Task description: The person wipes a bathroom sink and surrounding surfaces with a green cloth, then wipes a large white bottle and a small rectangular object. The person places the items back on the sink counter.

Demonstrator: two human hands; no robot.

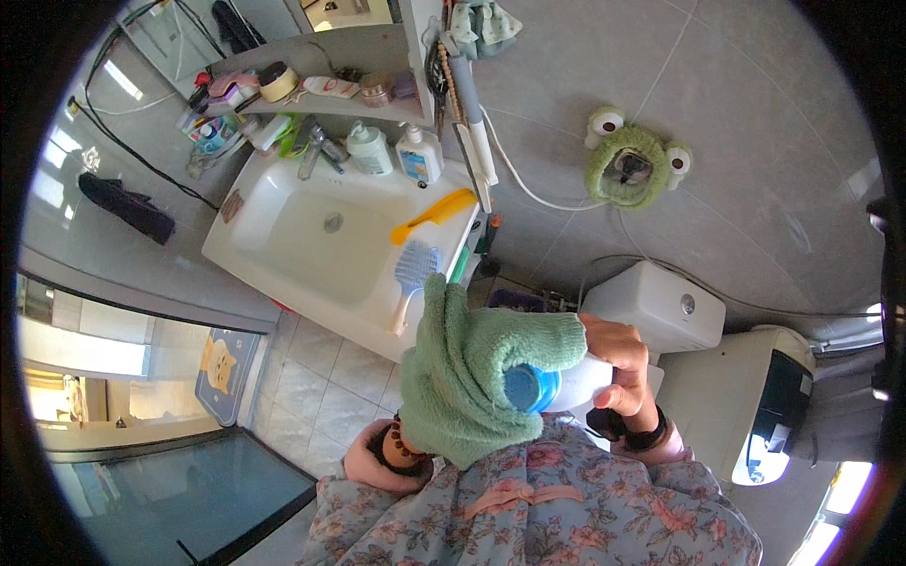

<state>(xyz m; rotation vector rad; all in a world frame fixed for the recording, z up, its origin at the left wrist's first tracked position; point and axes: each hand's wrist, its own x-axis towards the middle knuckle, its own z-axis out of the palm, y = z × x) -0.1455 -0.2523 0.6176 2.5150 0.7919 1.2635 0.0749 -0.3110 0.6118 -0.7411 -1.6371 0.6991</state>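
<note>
A green towelling cloth (453, 375) is draped over my left hand, whose fingers are hidden beneath it; only the wrist with a beaded bracelet shows. My right hand (619, 361) grips a white container with a blue rim or lid (584, 382) and meets the cloth's upper right edge with its knuckles. Folds of the cloth surround the container's blue end. A blue hairbrush (416, 265) with a pale handle lies on the near right rim of the white washbasin (304, 290), below a yellow comb (433, 216).
Two pump bottles (369, 150) stand behind the basin beside the tap (309, 159). Jars and tubes fill the shelf (325, 106) above. A green frog-eyed plush holder (628, 166) is on the wall, over a white toilet tank (655, 304). A glass-panelled door (184, 495) is at lower left.
</note>
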